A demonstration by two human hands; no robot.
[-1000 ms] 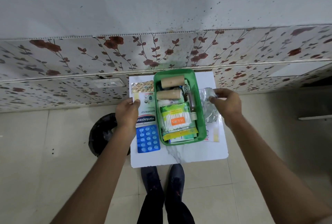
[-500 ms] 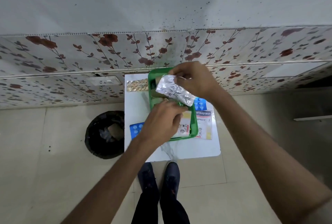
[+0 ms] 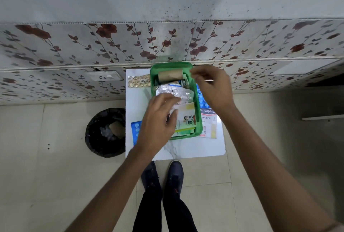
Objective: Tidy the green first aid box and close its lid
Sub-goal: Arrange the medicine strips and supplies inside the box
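Head view: the green box [image 3: 198, 120] sits on the white tabletop [image 3: 186, 149], back edge against the flowered wall, lid not in view. Inside the box: a cardboard roll [image 3: 170, 76] at the far end, a foil pack [image 3: 175, 92] mid-box, a leaflet [image 3: 186, 118] at the near end.

Left hand [image 3: 158, 121] is over the near half of the box, fingers [image 3: 170, 99] spread and resting on the foil pack, not clamped. Right hand [image 3: 212, 86] hovers over the box's right rim, fingers loosely curled, nothing clearly held.

Step judged: foil pack being pressed flat. Best done with an even palm push so nothing rides above the rim.

Outside the box remain: gold blister strip [image 3: 139, 81] left, blue blister strip [image 3: 135, 132] near-left, plaster packet [image 3: 208, 125] right. These should be loaded flat before the lid.
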